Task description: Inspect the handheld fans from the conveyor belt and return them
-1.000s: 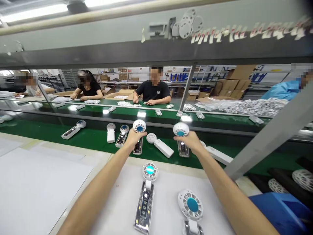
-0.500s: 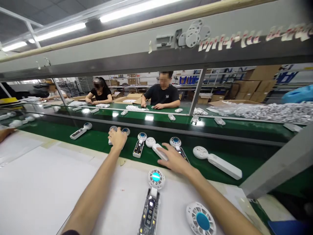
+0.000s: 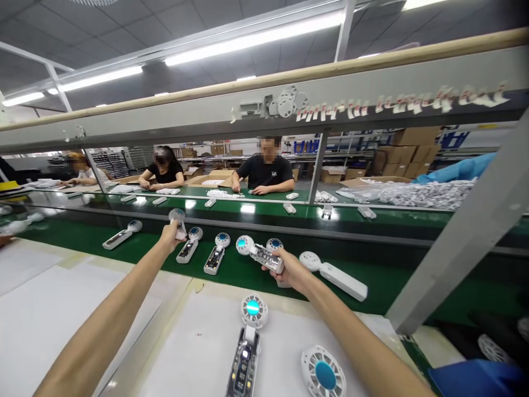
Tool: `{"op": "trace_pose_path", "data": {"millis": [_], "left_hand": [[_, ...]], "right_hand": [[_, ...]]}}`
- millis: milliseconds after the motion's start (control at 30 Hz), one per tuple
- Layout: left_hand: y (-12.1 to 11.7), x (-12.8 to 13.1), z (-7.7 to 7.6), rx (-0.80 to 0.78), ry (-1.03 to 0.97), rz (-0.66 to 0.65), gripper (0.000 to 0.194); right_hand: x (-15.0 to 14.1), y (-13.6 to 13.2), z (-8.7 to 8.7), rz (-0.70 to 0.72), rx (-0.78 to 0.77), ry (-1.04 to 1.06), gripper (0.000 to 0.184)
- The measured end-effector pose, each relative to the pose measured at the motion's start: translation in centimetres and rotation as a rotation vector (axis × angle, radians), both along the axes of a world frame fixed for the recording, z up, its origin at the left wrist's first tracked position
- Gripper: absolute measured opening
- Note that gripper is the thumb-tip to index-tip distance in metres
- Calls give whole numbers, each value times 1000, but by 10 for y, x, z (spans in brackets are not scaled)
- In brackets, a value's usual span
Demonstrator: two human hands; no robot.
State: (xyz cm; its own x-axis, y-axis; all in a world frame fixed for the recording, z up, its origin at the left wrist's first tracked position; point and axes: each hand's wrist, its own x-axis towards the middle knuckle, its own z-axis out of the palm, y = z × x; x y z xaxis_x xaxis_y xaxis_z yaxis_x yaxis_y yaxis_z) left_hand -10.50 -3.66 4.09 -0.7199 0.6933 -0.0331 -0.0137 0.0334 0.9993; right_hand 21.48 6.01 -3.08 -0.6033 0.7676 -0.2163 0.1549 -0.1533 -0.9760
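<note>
My left hand (image 3: 168, 237) grips a small white handheld fan (image 3: 177, 216), raised above the green belt with its round head up. In my right hand (image 3: 289, 268) is another handheld fan (image 3: 263, 256), its open handle showing circuitry and its head pointing left. Behind that one, a blue-centred fan head (image 3: 274, 243) shows in part. Between my hands, two open-handled fans, a nearer-left fan (image 3: 188, 249) and a middle fan (image 3: 214, 259), lie on the belt. Right of my right hand lies a fan with a closed white handle (image 3: 344, 281).
On the white-covered table (image 3: 173, 353) in front of me are a fan with a lit cyan centre (image 3: 243, 361) and a second fan head (image 3: 324, 373). A grey post (image 3: 458, 220) slants at the right. Co-workers sit across the green belt (image 3: 157, 264).
My right hand has lifted the fan it was reaching for and turned its circuit side up. My left hand has moved left and up with one fan, leaving its neighbour on the belt.
</note>
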Motion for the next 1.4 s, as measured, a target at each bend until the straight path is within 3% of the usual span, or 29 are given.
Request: {"op": "trace_pose_path", "data": {"millis": [133, 267, 400, 500, 667, 767, 967, 1400], "left_hand": [[-5, 41, 33, 182, -182, -140, 24], [-24, 106, 61, 385, -210, -287, 20], [-38, 163, 65, 591, -96, -372, 34], [-43, 187, 56, 664, -41, -451, 45], [-50, 196, 45, 623, 0, -715, 56], [-53, 196, 44, 633, 11, -804, 59], [-53, 197, 46, 661, -23, -817, 70], [-56, 194, 48, 690, -4, -820, 73]], "right_hand": [[19, -14, 42, 24, 5, 325, 44], [39, -35, 80, 50, 82, 584, 47], [46, -55, 96, -109, 222, 580, 40], [46, -62, 98, -146, 278, 593, 52], [53, -64, 97, -96, 475, 655, 61], [62, -68, 102, -62, 548, 612, 65], [64, -79, 112, -45, 493, 596, 71], [58, -83, 105, -7, 466, 586, 68]]}}
